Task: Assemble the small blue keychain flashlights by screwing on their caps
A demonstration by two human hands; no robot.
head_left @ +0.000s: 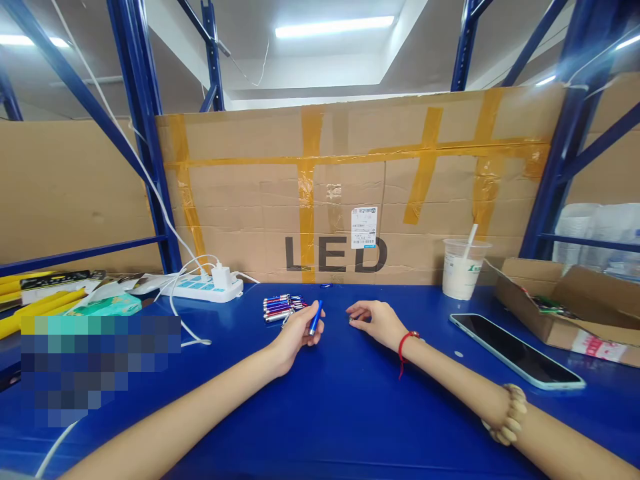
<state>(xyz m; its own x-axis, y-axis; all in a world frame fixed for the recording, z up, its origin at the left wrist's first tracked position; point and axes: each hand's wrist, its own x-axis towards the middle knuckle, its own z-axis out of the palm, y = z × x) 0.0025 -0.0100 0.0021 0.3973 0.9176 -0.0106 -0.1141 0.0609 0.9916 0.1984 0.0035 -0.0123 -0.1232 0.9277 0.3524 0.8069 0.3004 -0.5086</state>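
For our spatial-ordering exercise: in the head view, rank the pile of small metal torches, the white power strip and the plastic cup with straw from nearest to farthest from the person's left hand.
1. Pile of small metal torches, just behind the left hand.
2. White power strip, far left.
3. Plastic cup with straw, far right.

Both forearms stretch forward over the desk (340,413), bare to the elbow. The left hand (299,331) curls loosely, fingers closed around a slim blue pen-shaped piece. The right hand (376,321) lies palm down towards the desk's far edge, fingertips pinched together; whether they grip anything is too small to tell
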